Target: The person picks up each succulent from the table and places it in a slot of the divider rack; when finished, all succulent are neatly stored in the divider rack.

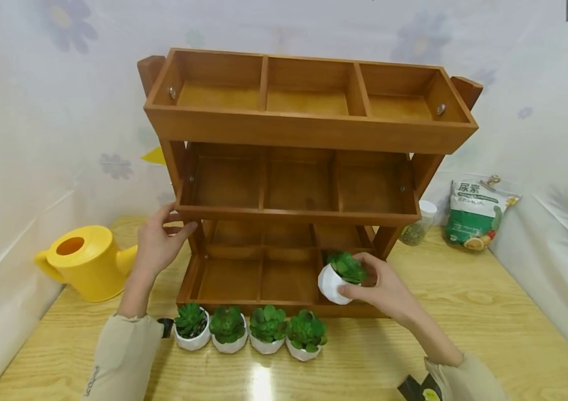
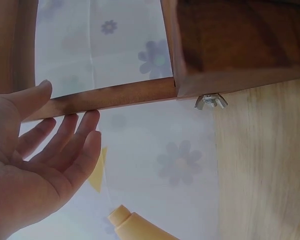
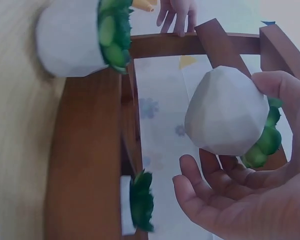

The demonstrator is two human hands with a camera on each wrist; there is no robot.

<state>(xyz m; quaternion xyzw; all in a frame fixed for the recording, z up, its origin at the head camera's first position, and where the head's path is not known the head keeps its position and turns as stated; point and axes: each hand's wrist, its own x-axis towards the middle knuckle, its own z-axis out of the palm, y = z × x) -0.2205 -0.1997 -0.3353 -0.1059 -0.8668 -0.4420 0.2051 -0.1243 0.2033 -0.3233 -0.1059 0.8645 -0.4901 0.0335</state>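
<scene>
My right hand [image 1: 386, 287] holds a small white faceted pot with a green succulent [image 1: 333, 284], tilted, over the bottom tier's right end. In the right wrist view, its thumb and fingers hold the white pot [image 3: 225, 112] at its side. At the left, my left hand [image 1: 160, 239] grips the wooden rack's left upright by the middle tier; the left wrist view shows the thumb on one side of the wooden bar [image 2: 120, 95], fingertips on the other. Another potted succulent [image 3: 140, 202] sits in the bottom tier, hidden in the head view by the held pot.
Several potted succulents [image 1: 266, 328] line the table before the three-tier rack [image 1: 309, 131], whose tiers are divided into compartments. A yellow watering can [image 1: 88, 267] stands left. A lidded jar [image 1: 416, 225] and a clipped green-and-white bag [image 1: 476, 217] stand right.
</scene>
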